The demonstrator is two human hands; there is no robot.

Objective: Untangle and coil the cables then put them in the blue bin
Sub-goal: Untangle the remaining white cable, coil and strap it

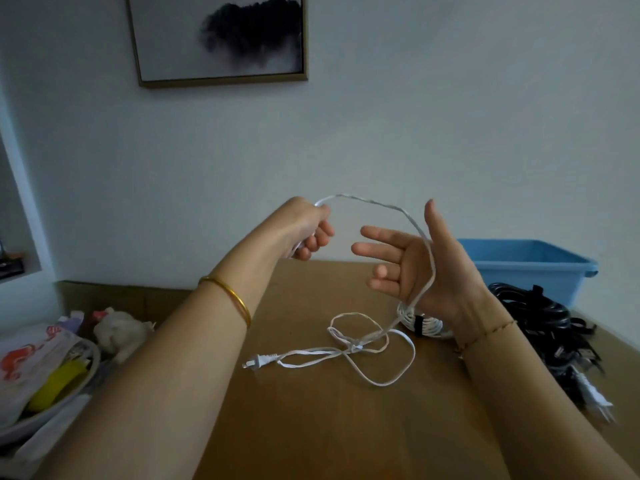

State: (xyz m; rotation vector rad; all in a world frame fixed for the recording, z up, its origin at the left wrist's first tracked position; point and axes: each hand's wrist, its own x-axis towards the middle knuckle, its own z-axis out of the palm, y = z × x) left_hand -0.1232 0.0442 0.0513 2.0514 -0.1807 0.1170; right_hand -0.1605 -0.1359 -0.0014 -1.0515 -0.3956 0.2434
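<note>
Barely underway, you're clamping your left grip [308, 233] on the white cable [356, 348], draping it across your spread-open right grip [415, 268], its knotted tail lying on the table [311, 427], black cables [540, 313] sitting outside the blue bin [540, 268].

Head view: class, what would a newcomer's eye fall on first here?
Two raised hands at centre: the left hand grips a white cable that arcs to the open right hand and drops across its palm. Below, the cable lies loosely tangled on the brown table, its plug pointing left. At the right rear sits the blue bin, a heap of black cables before it.
</note>
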